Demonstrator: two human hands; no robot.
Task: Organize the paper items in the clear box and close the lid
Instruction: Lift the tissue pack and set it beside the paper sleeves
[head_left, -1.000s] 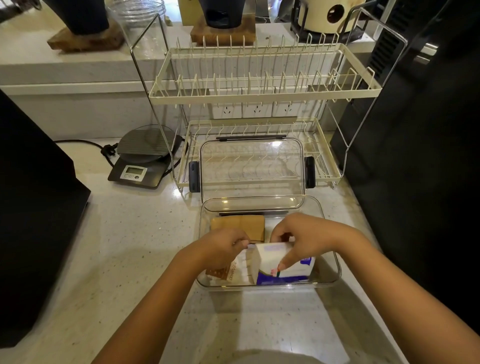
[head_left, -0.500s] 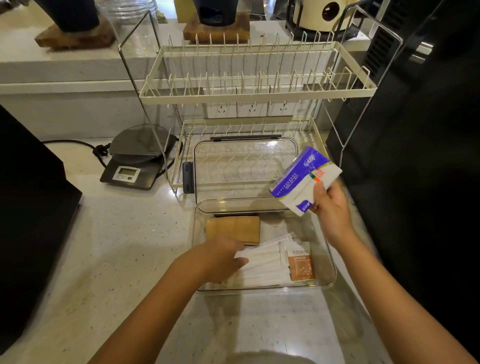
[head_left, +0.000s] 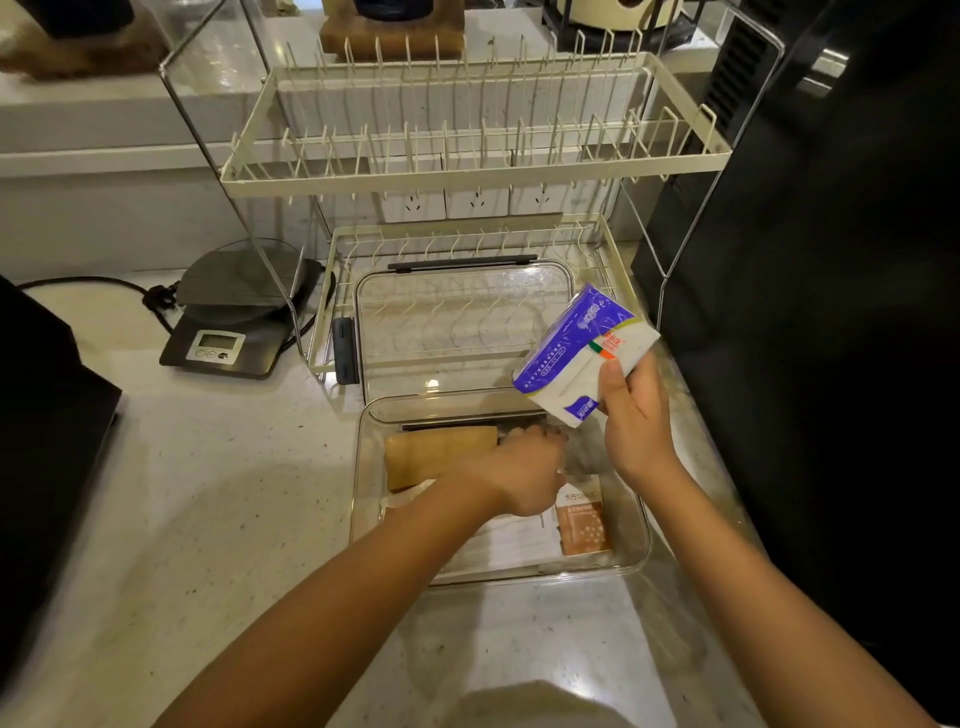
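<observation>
The clear box stands open on the counter in front of me. Its clear lid leans upright behind it against the dish rack. Inside lie a brown paper stack at the back left and white packets with an orange label at the front right. My right hand holds a purple and white tissue pack above the box's back right corner. My left hand reaches into the middle of the box, blurred, its fingers over the papers; what they grip is hidden.
A cream two-tier dish rack stands right behind the box. A kitchen scale with a cable sits at the left. A dark appliance fills the right side, and another dark block the left edge.
My right hand lifted the tissue pack out of the box and holds it up at the right. My left hand slid further back and right inside the box.
</observation>
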